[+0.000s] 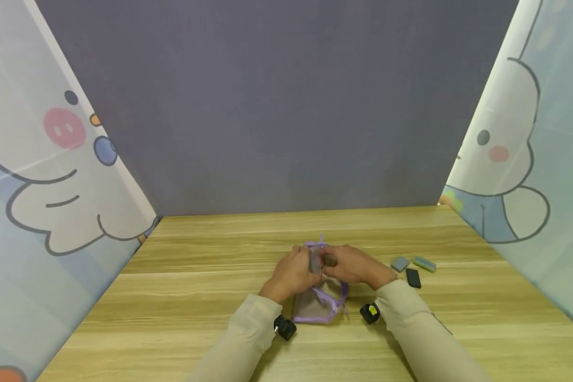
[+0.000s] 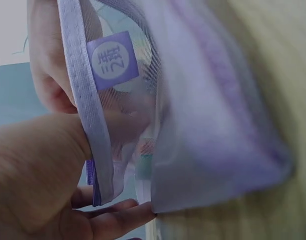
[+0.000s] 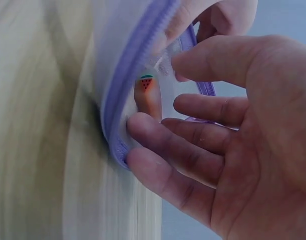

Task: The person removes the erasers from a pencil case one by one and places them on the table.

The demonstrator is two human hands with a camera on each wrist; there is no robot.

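Observation:
A mesh zipper pouch (image 1: 310, 305) with purple trim lies on the table, its opening pulled apart. My left hand (image 1: 293, 269) grips the pouch at its rim; in the left wrist view the thumb shows through the mesh and the other fingers are outside. A purple label (image 2: 113, 60) is sewn near the edge. My right hand (image 1: 350, 263) is at the opposite side of the opening, fingers spread and loosely bent, with fingertips against the zipper edge (image 3: 115, 130). Within the pouch shows a small watermelon-patterned thing (image 3: 146, 82), mostly hidden.
To the right of my right hand lie a grey block (image 1: 400, 264), a greenish-grey block (image 1: 425, 263) and a black block (image 1: 413, 278). A thin dark edge (image 1: 443, 323) peeks out by the right sleeve. Behind the wooden table (image 1: 196, 265) stands a grey panel (image 1: 286, 106).

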